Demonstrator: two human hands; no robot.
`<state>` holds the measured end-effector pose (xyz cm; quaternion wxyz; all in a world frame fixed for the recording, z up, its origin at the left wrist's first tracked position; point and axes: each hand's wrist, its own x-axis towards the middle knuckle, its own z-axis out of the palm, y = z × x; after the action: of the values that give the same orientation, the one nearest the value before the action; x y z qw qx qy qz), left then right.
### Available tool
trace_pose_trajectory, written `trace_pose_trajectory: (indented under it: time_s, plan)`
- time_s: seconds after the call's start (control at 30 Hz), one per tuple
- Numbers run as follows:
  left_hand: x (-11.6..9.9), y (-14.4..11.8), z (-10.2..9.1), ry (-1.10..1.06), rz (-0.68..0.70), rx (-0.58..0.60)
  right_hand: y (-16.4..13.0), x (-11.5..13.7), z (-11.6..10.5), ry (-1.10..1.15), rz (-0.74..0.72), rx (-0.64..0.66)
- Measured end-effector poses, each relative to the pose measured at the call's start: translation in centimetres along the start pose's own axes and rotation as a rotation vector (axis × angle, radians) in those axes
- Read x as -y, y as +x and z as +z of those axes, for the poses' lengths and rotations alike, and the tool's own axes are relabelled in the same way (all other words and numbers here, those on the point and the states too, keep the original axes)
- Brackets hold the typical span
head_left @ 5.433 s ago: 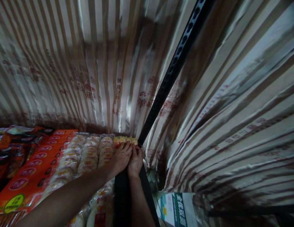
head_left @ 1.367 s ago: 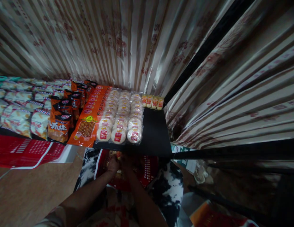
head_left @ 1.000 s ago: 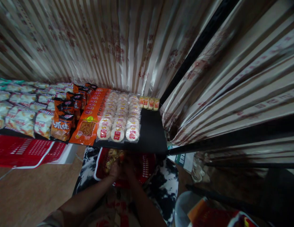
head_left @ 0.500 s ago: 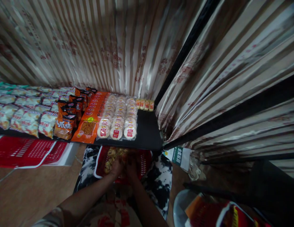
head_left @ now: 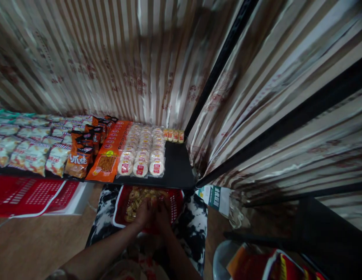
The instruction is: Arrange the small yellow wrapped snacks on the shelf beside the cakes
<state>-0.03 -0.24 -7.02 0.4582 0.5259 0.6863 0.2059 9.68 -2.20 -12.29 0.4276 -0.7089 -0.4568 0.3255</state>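
Observation:
A red plastic basket (head_left: 175, 206) with a white handle rests on the lap. Inside it lie several small yellowish wrapped packets (head_left: 134, 202), too dim to read. Both hands are over the basket, close together. My left hand (head_left: 143, 213) is closed, its fingertips at the packets. Beside it, my right hand (head_left: 162, 216) is closed too, fingers bent inward toward the left. What they hold between them is dark and blurred; something yellowish shows at the fingertips. On the black shelf (head_left: 177, 163) in front stands a short row of small yellow packets (head_left: 174, 135) with red labels.
Rows of round white wrapped cakes (head_left: 140, 168), orange snack bags (head_left: 106, 161), and white bags (head_left: 35, 157) fill the shelf's left. Black poles (head_left: 218, 70) and striped curtain (head_left: 125, 58) bound it. A red basket (head_left: 32, 194) lies lower left; a pale tub (head_left: 223, 256) stands lower right.
The view has shifted slightly, so the shelf appears lower and a little further left. My hands stay together in the basket, with fingers moved slightly among the packets.

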Motion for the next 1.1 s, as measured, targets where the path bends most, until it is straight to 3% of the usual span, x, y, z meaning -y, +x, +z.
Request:
trace_pose_trajectory:
  time_s: [0.27, 0.6, 0.77, 1.1]
  plan:
    - [-1.7, -1.4, -0.3, -0.092, 0.058, 0.06, -0.9, 1.2, -1.3, -0.007, -0.048, -0.049]
    - [-1.8, -2.0, 0.3, -0.173, 0.228, 0.027, -1.8, 1.4, -2.7, -0.013, -0.094, -0.065]
    - [-3.4, -3.0, -0.2, -0.159, 0.342, 0.032, -2.0, 1.6, -3.7, -0.013, -0.13, -0.099]
    - [-6.3, -3.6, -0.8, -0.128, 0.343, 0.01, -2.0, 4.2, -5.3, -0.03, -0.069, -0.127]
